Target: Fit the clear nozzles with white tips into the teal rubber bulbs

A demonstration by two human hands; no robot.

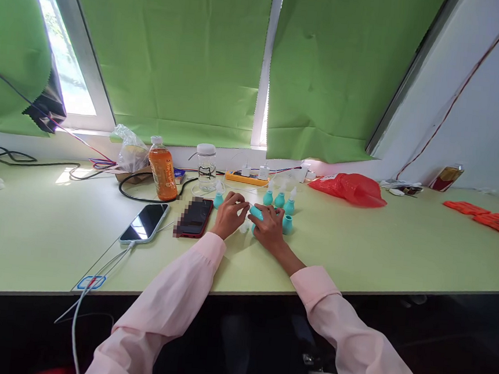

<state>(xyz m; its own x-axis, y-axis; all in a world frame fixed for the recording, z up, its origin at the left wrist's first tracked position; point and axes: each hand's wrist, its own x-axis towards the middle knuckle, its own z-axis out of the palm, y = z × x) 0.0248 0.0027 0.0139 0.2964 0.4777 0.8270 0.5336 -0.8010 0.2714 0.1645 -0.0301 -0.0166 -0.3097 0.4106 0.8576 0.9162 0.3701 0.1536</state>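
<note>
My right hand (pixel 270 228) is closed round a small teal squeeze bulb (pixel 256 212), which lies tilted toward my left hand (pixel 230 215). The left fingers are pinched together close to the bulb's end; what they hold is too small to make out. Behind my hands, several teal bulbs with clear nozzle tips (pixel 280 199) stand upright, one more (pixel 218 199) beyond my left hand. A teal bulb without a tip (pixel 287 224) stands right of my right hand. Under and between my hands lies a clear tip (pixel 244 226), partly hidden.
Left of my hands lie a dark phone (pixel 197 217) and a phone on a cable (pixel 145 223). An orange drink bottle (pixel 162 170), a clear jar (pixel 206 168) and a yellow power strip (pixel 247 179) stand behind. A red plastic bag (pixel 349 189) lies at the back right.
</note>
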